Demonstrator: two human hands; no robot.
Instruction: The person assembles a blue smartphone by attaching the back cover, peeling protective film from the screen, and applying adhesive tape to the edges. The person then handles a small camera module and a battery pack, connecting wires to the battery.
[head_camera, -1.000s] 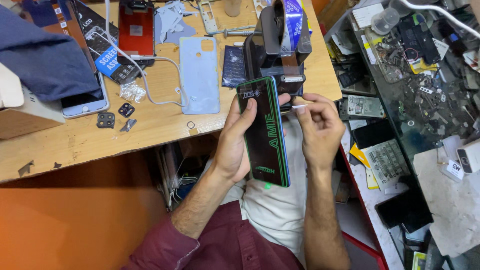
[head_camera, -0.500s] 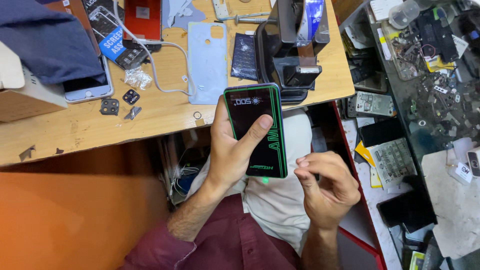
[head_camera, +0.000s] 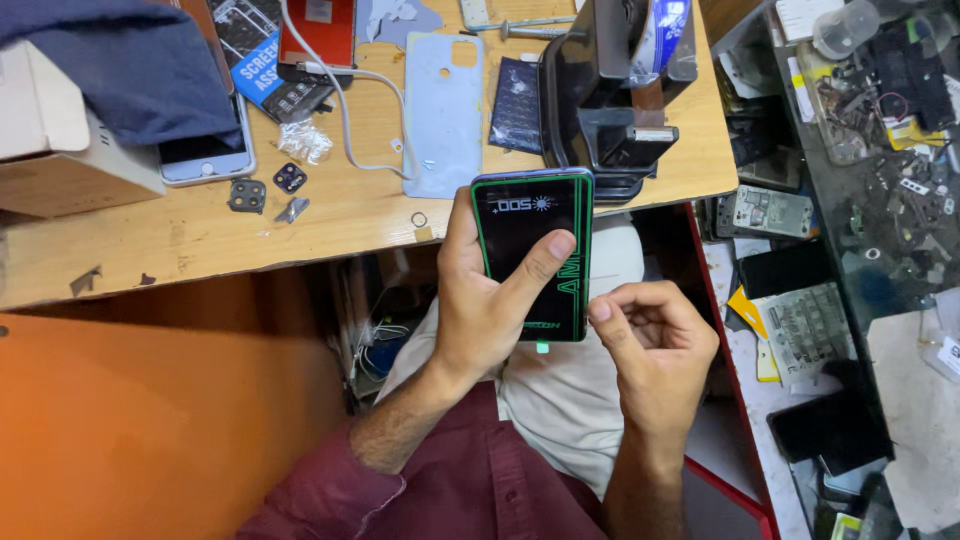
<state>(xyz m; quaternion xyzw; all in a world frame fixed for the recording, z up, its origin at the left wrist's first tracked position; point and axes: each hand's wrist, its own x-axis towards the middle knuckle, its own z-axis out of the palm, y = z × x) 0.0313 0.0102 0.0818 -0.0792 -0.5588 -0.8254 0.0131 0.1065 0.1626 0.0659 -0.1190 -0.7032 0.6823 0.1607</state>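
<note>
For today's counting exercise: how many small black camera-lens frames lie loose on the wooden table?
2: one camera frame and a second, side by side below the white phone; others may be hidden.

Two hands show: the left hand (head_camera: 480, 310) and the right hand (head_camera: 655, 345). One black phone (head_camera: 533, 255) is held. The tabletop (head_camera: 350, 215) carries one pale-blue back cover (head_camera: 443, 110), one white cable (head_camera: 340, 100) and one cardboard box (head_camera: 60, 150).

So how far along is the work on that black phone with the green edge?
Looks done: the phone appears closed, in one piece. In hand: the left hand grips it, thumb across it; the right hand fingers its bottom edge. Left: a pale blue back cover and small parts lie on the wooden table.
</note>
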